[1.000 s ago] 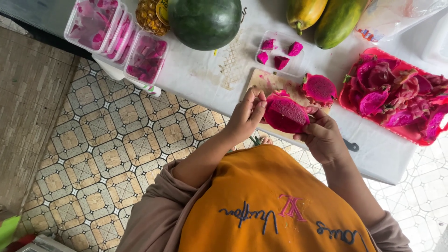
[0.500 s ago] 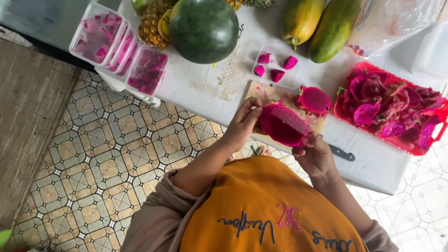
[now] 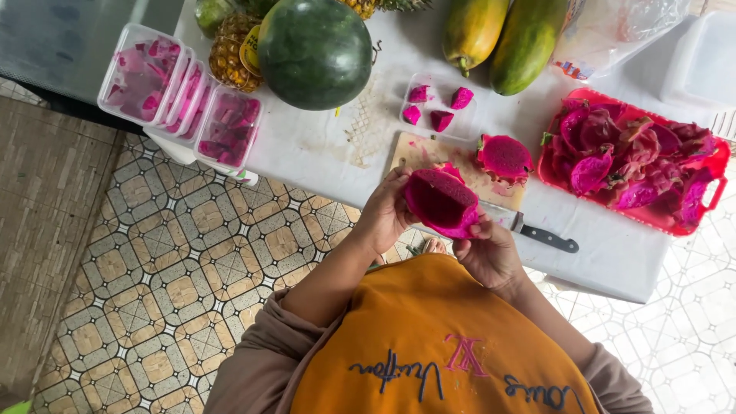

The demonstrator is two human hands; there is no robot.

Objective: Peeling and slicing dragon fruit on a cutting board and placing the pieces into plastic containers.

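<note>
Dragon fruit half (image 3: 441, 203) at frame centre, above cutting board (image 3: 429, 157) on bench (image 3: 322, 146). Your left hand (image 3: 383, 218) and right hand (image 3: 487, 249) both clamp its skin. Flesh likely soft, wet, slippery: grip rind, not pulp.

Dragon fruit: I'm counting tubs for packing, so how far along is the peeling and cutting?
Done: three lidded tubs of pink chunks stand at the table's left, and a red tray is heaped with peels. In hand: left hand and right hand hold a dragon fruit half over the cutting board. Left: another half on the board, and an open tub with only four chunks.
</note>
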